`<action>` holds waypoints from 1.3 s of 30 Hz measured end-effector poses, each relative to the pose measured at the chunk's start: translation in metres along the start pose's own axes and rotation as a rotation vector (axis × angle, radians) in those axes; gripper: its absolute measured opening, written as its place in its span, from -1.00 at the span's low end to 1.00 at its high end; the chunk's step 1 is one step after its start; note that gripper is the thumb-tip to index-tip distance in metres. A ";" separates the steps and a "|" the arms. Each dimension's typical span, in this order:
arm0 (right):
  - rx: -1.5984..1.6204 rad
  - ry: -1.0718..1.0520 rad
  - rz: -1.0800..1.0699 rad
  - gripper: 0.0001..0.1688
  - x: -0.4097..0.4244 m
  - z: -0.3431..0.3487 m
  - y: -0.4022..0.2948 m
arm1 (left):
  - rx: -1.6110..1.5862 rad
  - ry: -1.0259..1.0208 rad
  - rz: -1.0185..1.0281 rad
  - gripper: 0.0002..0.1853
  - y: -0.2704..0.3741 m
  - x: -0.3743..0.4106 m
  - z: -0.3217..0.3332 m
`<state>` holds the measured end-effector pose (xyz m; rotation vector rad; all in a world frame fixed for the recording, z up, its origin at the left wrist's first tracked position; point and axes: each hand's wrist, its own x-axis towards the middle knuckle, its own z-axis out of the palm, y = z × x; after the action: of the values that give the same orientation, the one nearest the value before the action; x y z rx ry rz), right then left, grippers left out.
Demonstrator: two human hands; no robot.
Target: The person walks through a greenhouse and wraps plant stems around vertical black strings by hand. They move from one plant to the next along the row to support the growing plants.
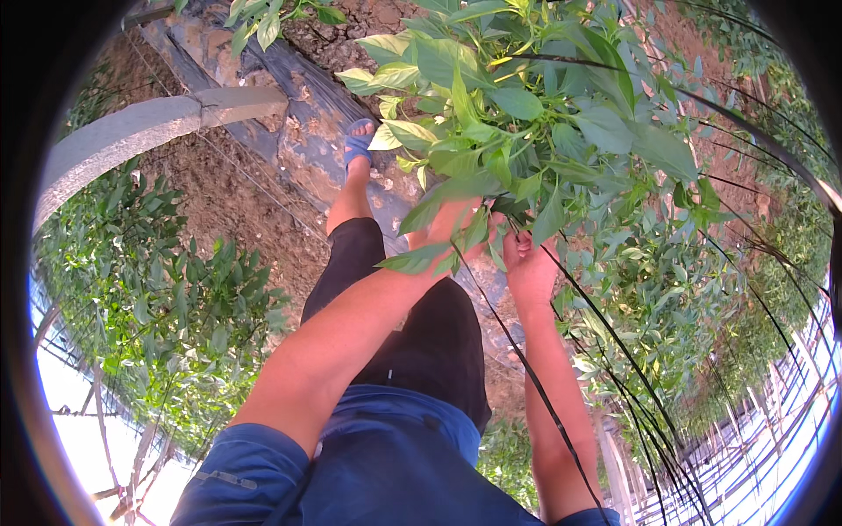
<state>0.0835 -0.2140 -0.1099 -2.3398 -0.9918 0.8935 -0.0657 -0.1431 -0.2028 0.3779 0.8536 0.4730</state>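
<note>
A leafy green plant (526, 125), which looks like a pepper plant, fills the upper middle. Both my arms reach into its lower foliage. My left hand (470, 230) is mostly covered by leaves, so what its fingers do is hidden. Close beside it on the right, my right hand (529, 256) has curled fingers at the stems and a dark string (559, 263); whether it grips either one cannot be made out. Another dark string (513, 348) runs from the foliage down past my right forearm.
A pale curved post (158, 125) with thin wire stands at the upper left. Dark plastic mulch (289, 72) with soil on it lies under my sandalled foot (358, 141). More plants (164, 289) grow at left and right, and several dark strings (743, 125) cross the right side.
</note>
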 end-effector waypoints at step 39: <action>1.147 0.141 0.550 -0.66 -0.023 0.041 -0.029 | 0.476 0.004 0.107 -0.46 -0.042 -0.003 -0.043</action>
<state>0.0288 -0.2064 -0.1116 -1.5807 0.2743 1.0618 -0.0911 -0.1736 -0.2477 0.8634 0.9509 0.3654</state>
